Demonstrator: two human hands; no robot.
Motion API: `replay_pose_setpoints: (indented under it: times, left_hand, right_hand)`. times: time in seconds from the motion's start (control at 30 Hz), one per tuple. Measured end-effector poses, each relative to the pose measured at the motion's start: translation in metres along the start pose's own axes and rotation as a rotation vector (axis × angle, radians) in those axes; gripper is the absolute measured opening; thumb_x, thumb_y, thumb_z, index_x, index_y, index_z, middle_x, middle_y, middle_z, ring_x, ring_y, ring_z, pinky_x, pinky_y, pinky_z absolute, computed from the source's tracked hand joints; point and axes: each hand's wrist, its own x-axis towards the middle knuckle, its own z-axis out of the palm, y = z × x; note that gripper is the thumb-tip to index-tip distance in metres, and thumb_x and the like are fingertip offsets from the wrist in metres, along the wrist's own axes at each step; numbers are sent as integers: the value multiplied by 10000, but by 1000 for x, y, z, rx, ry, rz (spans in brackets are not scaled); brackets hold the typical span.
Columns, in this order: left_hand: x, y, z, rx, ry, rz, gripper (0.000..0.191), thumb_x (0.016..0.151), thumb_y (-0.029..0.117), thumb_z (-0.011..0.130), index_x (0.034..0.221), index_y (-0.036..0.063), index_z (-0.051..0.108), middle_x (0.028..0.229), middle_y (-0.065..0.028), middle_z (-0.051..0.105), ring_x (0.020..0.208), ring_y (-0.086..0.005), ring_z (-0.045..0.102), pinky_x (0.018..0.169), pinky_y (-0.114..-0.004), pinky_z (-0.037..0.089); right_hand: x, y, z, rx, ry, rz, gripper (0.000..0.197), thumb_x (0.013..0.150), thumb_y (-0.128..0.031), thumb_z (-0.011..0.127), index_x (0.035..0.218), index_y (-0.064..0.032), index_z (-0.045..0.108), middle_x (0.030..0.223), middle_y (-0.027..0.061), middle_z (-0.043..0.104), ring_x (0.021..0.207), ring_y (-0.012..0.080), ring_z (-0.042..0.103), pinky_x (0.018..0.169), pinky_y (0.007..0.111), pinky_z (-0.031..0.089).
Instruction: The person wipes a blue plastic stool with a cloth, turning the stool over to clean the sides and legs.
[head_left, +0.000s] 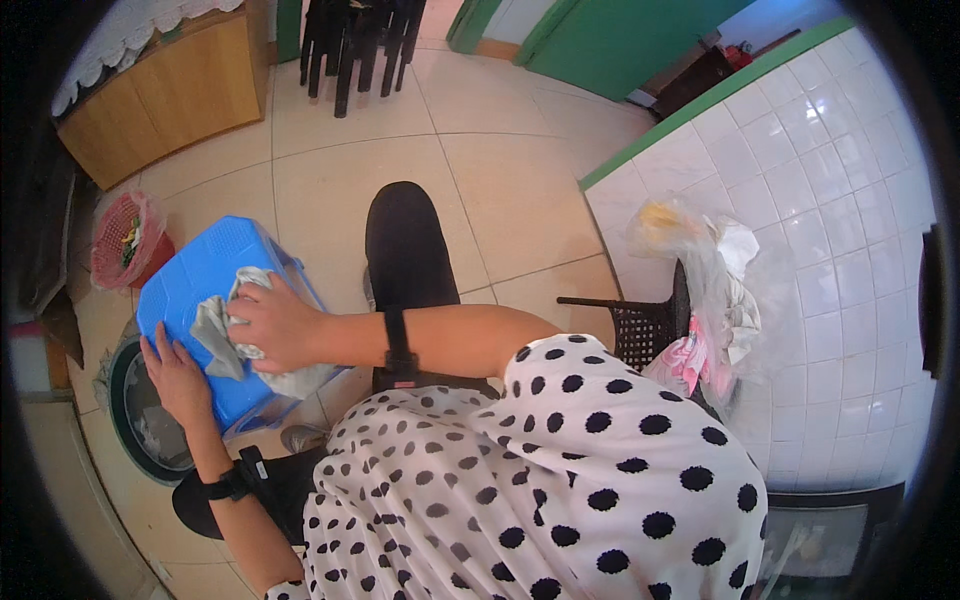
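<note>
A blue plastic stool (196, 276) with a textured top stands before me, left of my knees. My right hand (274, 322) presses a crumpled grey-white cloth (217, 341) onto its top, fingers bent into the folds. Part of the cloth hangs over the stool's near right side. My left hand (178, 382) holds the stool's left edge, its fingers spread along the rim and its thumb hidden. Both wrists wear black straps.
Left of the stool are a dark green basin (124, 431) and a red lined wastebasket (150, 255) with scraps. A wooden cabinet (172, 94) and black stacked stools (360, 45) stand farther off. At right, plastic bags (709, 300) lie over a dark woven chair (645, 330) by the tiled wall.
</note>
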Motion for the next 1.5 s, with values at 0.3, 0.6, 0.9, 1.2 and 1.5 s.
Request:
replay_pose_setpoints:
  times: [0.3,0.6,0.9,1.2,1.5]
  left_hand:
    - [-3,12,-8,84,-16,-25,424,997,250,435,1418,199,434,1500,-173,352,1317,-376,414,1011,-448,422]
    - [-10,-14,-6,43,0,-37,461,975,222,447,1434,211,407,1516,-155,333,1341,-382,385,1036,-466,401]
    - [-18,-3,-24,-49,46,-54,397,928,225,526,1319,155,526,1432,-204,422,1269,-386,456,1010,-453,429]
    - [-8,-22,-13,-3,119,3,392,910,220,533,1294,140,535,1402,-207,445,1241,-398,475,929,-493,474]
    - [-5,-30,-7,-23,142,12,405,899,229,541,1294,140,539,1399,-206,451,1204,-396,499,893,-491,488]
  right_hand:
    - [106,53,41,-180,54,357,435,738,-445,677,1039,-133,695,1152,130,568,1146,338,444,875,596,361]
    - [152,-2,93,-21,-156,216,438,759,-454,641,1058,-147,730,1231,138,560,1272,366,386,1032,703,232]
    - [111,88,36,-94,13,547,348,722,-302,720,1045,-173,725,1198,106,598,1112,328,532,906,478,464]
    - [58,38,33,-147,61,500,417,760,-325,704,1127,-130,672,1335,123,475,1216,379,433,944,510,437]
    - [-24,-13,10,53,-57,414,555,735,-350,737,1192,-61,615,1394,263,378,1240,443,405,1004,490,409]
